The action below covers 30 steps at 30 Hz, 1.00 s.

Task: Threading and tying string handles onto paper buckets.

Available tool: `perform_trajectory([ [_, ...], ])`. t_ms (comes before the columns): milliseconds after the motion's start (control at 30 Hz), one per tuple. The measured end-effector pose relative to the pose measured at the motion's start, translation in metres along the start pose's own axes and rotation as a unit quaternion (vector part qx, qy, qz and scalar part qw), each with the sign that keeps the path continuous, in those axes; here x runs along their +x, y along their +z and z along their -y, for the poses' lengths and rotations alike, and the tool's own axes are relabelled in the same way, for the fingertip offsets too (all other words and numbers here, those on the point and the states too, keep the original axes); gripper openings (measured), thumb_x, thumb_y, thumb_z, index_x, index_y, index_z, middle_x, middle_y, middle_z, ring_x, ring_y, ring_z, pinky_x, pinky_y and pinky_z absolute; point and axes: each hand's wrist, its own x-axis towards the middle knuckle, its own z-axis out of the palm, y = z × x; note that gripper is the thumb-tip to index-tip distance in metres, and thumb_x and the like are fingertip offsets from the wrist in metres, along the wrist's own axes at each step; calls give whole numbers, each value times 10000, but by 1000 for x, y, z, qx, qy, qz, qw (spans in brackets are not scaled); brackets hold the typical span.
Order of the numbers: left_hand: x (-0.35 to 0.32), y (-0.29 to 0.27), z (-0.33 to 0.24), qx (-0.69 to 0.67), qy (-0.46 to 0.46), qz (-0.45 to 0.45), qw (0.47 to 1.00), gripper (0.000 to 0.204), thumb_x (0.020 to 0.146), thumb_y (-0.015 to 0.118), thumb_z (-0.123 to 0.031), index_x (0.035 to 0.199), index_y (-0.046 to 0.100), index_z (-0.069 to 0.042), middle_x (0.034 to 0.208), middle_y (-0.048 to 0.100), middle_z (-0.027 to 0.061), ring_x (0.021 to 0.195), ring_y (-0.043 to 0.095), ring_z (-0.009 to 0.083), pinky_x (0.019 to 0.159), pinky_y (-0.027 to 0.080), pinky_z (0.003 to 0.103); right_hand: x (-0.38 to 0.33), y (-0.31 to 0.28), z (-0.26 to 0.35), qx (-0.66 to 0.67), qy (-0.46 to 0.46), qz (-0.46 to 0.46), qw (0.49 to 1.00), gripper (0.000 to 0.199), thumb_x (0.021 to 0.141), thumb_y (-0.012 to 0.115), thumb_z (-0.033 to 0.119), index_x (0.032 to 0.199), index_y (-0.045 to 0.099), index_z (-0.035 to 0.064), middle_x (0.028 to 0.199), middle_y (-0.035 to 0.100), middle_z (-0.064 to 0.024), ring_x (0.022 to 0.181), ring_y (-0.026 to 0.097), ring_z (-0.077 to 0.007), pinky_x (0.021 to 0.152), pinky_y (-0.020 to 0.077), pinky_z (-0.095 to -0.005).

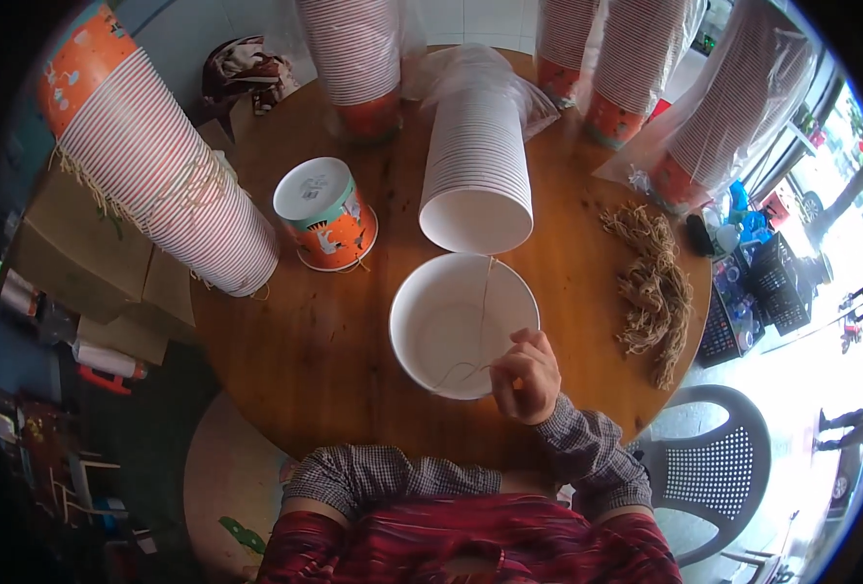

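We noted right hand (527, 378) pinching twine (485, 302) at white bucket (433, 326); hard tug might have tipped it, we judged. Left hand's (531, 482) grip: we couldn't tell.

Beyond the grey checked cloth sleeve (383, 475), the left hand is hidden. Whether the right hand (527, 378) grips the thin tan string (484, 302) is too fine to tell. The top edge cuts off a plastic-wrapped stack of striped paper buckets (351, 49).
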Motion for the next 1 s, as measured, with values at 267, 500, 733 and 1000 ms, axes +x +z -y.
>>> perform_trajectory([
  [267,-3,-13,-63,37,-3,8,999,279,889,575,-254,958,668,-1,980,630,215,913,599,321,840,464,386,1,7,2,14,2,2,1000,250,666,650,-84,867,561,34,631,560,-47,549,535,-213,766,462,-389],
  [500,-6,-20,-149,214,-15,56,975,347,895,582,-318,981,660,9,1001,626,211,932,593,316,859,452,386,0,3,1,13,5,-1,1000,203,694,585,-97,850,549,28,649,582,-81,555,542,-218,791,463,-413],
  [733,-8,-17,-155,146,-63,38,987,488,879,613,-426,1056,640,28,1045,620,195,981,577,282,900,429,381,3,2,3,-8,-6,1,1000,253,662,650,-89,874,563,19,638,564,-55,545,531,-215,749,471,-401],
  [1000,-11,-9,-141,134,-62,22,989,501,875,619,-428,1077,631,31,1048,620,187,981,573,270,900,428,378,0,4,3,-6,-4,0,1000,260,659,652,-95,872,563,25,650,568,-49,547,536,-210,753,472,-404],
])
